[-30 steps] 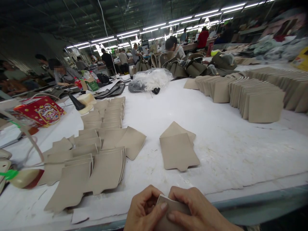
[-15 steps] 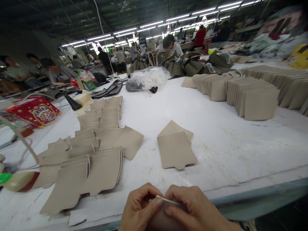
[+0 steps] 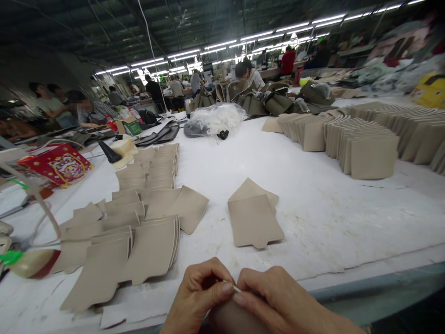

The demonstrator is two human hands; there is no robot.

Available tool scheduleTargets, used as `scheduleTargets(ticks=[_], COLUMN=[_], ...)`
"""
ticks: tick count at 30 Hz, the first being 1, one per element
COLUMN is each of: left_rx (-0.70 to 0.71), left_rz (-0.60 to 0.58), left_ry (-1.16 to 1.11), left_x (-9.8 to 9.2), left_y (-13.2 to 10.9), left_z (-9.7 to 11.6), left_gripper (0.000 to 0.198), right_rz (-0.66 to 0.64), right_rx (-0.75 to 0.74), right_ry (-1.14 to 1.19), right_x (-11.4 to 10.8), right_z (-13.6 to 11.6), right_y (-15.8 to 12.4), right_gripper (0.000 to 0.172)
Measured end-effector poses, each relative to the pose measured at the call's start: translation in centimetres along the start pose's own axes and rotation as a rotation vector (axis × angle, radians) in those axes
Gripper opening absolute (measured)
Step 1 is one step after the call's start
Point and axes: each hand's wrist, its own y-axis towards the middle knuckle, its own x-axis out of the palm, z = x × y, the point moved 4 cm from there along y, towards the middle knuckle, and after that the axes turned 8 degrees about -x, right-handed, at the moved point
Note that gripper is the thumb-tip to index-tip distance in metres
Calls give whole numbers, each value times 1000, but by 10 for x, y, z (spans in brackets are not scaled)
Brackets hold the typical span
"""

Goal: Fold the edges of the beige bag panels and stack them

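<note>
At the table's near edge, my left hand (image 3: 203, 294) and my right hand (image 3: 269, 294) both pinch the upper edge of a taupe leather piece (image 3: 234, 317). Thumbs and forefingers press close together on its pale edge, and the piece curves down below them, partly cut off by the frame. Beyond my hands lie two similar pieces overlapping, the upper leather piece (image 3: 255, 220) with a small tab facing me. On the left, overlapping rows of leather pieces (image 3: 149, 250) spread across the table.
Fanned stacks of leather panels (image 3: 373, 157) stand at the right. A plastic bag (image 3: 217, 118) sits mid-table at the back. To the left are a red box (image 3: 66, 164), a black-handled brush (image 3: 110, 152) and a bottle with a green tip (image 3: 33, 263). Co-workers sit farther back.
My fingers have drawn closer together along the piece's edge, leaving less of it showing between them. The view has shifted slightly; the pieces on the table stay in place.
</note>
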Motion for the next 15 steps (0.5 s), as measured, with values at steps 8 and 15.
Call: scheduleTargets(ticks=[8,15], left_rx=[64,523], left_rz=[58,380], left_ry=[81,547], left_x=[5,1], left_y=[-5,-17], left_z=[17,39], left_gripper=[29,45], right_rz=[118,424], right_rx=[-87,-52], right_ry=[-80,298], right_x=[-2,-25], right_z=[-7,3], right_y=[-9,-1], right_gripper=[28,30])
